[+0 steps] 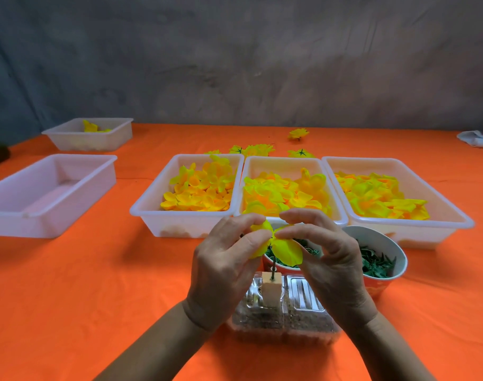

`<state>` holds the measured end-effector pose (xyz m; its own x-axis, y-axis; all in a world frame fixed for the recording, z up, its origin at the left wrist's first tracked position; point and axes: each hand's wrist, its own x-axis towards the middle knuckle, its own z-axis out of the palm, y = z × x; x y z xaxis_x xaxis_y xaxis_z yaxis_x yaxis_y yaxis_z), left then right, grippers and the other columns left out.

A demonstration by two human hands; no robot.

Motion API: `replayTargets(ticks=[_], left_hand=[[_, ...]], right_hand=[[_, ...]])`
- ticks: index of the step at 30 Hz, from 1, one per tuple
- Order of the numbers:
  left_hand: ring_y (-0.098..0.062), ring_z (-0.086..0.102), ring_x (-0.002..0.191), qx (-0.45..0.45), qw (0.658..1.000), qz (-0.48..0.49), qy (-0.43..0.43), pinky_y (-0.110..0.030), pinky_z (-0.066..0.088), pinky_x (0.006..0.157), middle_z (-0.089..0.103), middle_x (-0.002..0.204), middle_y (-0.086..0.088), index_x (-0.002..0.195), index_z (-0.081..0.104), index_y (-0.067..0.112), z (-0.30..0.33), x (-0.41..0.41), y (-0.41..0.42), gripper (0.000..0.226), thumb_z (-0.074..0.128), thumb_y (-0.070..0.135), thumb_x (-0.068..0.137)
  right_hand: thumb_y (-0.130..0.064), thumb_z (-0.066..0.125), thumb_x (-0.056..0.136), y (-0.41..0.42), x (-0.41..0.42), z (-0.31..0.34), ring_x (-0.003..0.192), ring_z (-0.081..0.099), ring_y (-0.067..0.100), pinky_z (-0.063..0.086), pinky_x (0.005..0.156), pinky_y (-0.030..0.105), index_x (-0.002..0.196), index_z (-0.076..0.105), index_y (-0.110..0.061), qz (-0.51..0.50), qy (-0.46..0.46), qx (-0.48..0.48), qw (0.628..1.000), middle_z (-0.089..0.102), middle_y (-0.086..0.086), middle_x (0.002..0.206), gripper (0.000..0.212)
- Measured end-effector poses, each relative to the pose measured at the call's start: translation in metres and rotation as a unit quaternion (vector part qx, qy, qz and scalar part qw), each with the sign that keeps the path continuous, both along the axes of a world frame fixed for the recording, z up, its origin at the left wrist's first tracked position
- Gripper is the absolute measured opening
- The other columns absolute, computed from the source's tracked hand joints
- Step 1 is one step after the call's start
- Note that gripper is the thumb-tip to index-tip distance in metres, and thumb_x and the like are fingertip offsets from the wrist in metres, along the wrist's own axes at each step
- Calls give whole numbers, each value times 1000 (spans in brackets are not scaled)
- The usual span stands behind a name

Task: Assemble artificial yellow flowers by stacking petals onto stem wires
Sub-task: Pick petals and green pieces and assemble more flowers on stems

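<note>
Yellow petal (285, 250) sits atop stem wire (273, 268), pinched by both hands: L hand (223, 268) at 9, R hand (328, 259) at 3, prob. to keep its hole centred. Wire stands in wood block (272, 291), freeing both hands. Petal trays (188, 218) at 12, w/in reach; green bits in bowl (383, 259) at 2.

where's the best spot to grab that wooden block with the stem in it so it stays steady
Grip the wooden block by its flat side faces, low down, coming from the left. The stem wire stands out of its top under the yellow petal, so the top is taken.
</note>
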<state>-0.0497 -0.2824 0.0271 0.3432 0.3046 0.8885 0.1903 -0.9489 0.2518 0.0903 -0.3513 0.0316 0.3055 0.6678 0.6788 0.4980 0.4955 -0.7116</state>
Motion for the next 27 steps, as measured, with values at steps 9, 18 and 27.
replayTargets(ticks=[9,18,27], left_hand=[[-31,62,80,29,999,-2,16,-40,51,71,67,101,-16,85,73,-3,0,-1,0,13,64,6,84],[-33,64,82,62,998,16,20,-41,52,67,68,100,-18,87,73,-1,-1,1,-4,15,60,7,86],[-34,66,84,90,995,39,33,-41,54,66,69,98,-18,84,74,-3,0,0,-5,15,60,2,85]], right_hand=[[-15,76,68,-2,0,1,93,66,18,54,73,27,84,72,-18,-31,-50,21,998,65,8,101,17],[-12,73,70,-5,0,0,98,65,15,51,78,22,86,74,-19,-15,-17,16,1000,66,5,102,17],[-37,64,84,-18,-7,16,87,67,2,48,65,10,101,68,-25,-21,275,-129,953,73,-11,90,22]])
